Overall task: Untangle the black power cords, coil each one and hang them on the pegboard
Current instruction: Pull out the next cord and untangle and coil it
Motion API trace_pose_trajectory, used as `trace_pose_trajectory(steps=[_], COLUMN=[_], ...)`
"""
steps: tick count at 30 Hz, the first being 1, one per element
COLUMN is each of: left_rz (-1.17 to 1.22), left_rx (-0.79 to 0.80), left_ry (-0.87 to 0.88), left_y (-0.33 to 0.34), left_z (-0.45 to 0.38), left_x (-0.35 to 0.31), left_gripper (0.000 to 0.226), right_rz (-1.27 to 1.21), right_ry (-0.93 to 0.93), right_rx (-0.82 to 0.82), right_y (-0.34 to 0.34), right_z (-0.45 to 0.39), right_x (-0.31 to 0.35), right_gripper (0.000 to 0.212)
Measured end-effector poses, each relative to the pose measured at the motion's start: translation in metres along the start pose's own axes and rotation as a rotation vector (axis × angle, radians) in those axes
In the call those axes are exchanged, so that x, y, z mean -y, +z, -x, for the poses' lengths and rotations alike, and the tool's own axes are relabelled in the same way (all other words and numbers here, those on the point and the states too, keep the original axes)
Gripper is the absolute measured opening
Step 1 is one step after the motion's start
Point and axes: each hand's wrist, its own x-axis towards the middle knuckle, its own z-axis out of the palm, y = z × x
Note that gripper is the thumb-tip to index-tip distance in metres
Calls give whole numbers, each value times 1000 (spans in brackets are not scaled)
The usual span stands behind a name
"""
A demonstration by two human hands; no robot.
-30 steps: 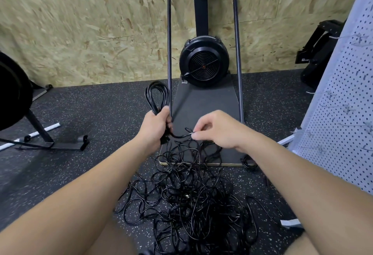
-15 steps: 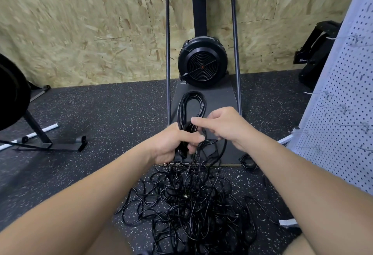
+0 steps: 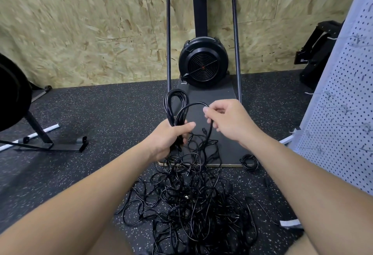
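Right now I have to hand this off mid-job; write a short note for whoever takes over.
Left hand grips a part-wound coil of black cord, loops standing up.
Right hand pinches the next loop of that cord, feeding it toward the left grip.
Tangled pile lies on the floor between the arms; one small coil lies by the machine's base board.
Pegboard at right: no cords visible on it.
Left: finish coil, untangle the rest, hang all.

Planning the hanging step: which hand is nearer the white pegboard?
Right. The right hand is beside the white perforated pegboard; the left hand is farther away, across the black cord coil.
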Motion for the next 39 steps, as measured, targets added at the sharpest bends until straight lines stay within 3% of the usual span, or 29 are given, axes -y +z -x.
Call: trace_pose_trajectory(steps=[5, 10, 14, 16, 18, 22, 25, 29, 34, 36, 39], left_rz=[-150, -296, -312, -188, -90, 5, 101, 202, 319, 330, 288], left_rx=[239, 169, 173, 218, 259, 264, 156, 40, -107, -166, -275], left_ry=[36, 71, 108, 94, 93, 105, 90, 91, 143, 165, 197], left_y=[18, 33, 36, 39, 40, 44, 45, 38, 31, 24, 11], left_z=[12, 16, 20, 20, 18, 17, 12, 4, -3, -6, -10], left_x=[1, -2, -1, 1, 5, 7, 3, -3, -9, -10, -13], left_gripper=[27, 27, 38, 25, 13, 15, 17, 26, 21, 19, 23], right_rz=[-53, -55, 41, 116, 28, -223, -310, -103, 114, 141, 95], right_ry=[-138, -145, -187, -200, -143, 8, 179, 232, 296, 312, 389], right_rx=[-20, -247, -320, -263, -159, -73, 72, 454, 755, 762, 536], right_y=[2, -2, -6, -6, -8, -8, -5, 1, 18, 25, 32], right_z=[3, 2, -5, -10, -12, -14, -12, -2, 9, 12, 10], right_x=[22, 20, 11, 6, 3, -3, -10, -31, -45, -45, -42], right_gripper=[29, 16, 19, 19, 24, 35, 43, 20, 36, 42, 41])
